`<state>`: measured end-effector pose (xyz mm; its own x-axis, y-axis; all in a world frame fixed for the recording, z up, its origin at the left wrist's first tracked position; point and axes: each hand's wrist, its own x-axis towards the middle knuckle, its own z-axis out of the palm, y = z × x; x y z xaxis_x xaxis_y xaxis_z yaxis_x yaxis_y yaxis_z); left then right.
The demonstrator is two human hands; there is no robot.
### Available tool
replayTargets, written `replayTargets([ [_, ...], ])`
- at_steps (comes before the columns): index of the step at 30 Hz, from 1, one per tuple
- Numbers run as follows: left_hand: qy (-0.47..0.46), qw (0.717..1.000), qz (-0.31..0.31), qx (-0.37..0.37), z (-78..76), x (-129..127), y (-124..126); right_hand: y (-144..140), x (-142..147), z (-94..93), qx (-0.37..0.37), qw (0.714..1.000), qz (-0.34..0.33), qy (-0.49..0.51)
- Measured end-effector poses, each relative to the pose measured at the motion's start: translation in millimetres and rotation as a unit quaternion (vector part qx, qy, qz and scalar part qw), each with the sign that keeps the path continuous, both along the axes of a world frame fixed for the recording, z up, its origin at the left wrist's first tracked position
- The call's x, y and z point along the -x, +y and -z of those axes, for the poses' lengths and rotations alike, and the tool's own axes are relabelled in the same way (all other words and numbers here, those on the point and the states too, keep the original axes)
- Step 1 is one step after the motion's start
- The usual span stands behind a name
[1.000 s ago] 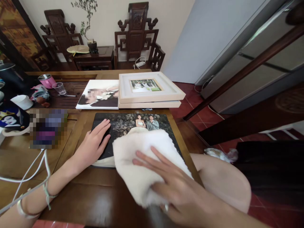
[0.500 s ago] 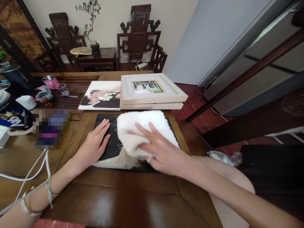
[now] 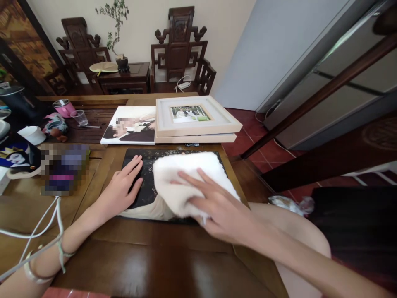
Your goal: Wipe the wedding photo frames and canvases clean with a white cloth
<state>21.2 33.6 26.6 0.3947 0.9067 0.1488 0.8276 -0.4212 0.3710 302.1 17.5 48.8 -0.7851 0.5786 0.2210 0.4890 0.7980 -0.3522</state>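
Note:
A dark photo print or panel (image 3: 145, 178) lies flat on the wooden table, with a pale fabric-like shape in its lower part. My left hand (image 3: 120, 188) rests on its left edge, fingers stretched out and holding nothing. Folded and fluffy, a white towel (image 3: 204, 163) covers the panel's right half. My right hand (image 3: 214, 203) presses down on the towel with some fingers spread over it and others tucked into its fold. Whatever part of the panel lies under the towel is hidden.
Behind the panel lie a white-edged photo print (image 3: 130, 128) and stacked light wood picture frames (image 3: 198, 134). On the left are a phone-like blurred object (image 3: 63, 169), white cables (image 3: 58, 219), a pink mug (image 3: 64, 108) and a plastic cup (image 3: 81, 118). My leg is at the right.
My right hand and the towel have slid a little toward me and to the right across the panel. The left hand stays in place on the panel.

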Motion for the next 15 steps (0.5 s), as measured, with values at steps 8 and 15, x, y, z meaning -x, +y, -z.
replayTargets([
  [8, -0.004, 1.0, -0.019, -0.005, 5.0, -1.3, -2.4, 55.5, 13.6, 3.2, -0.017, 0.998, 0.052, -0.021],
  [15, 0.011, 1.0, -0.009, -0.003, 5.0, 0.0, -0.7, -40.4, 10.8, 0.5, 0.009, 0.999, -0.035, 0.004],
])
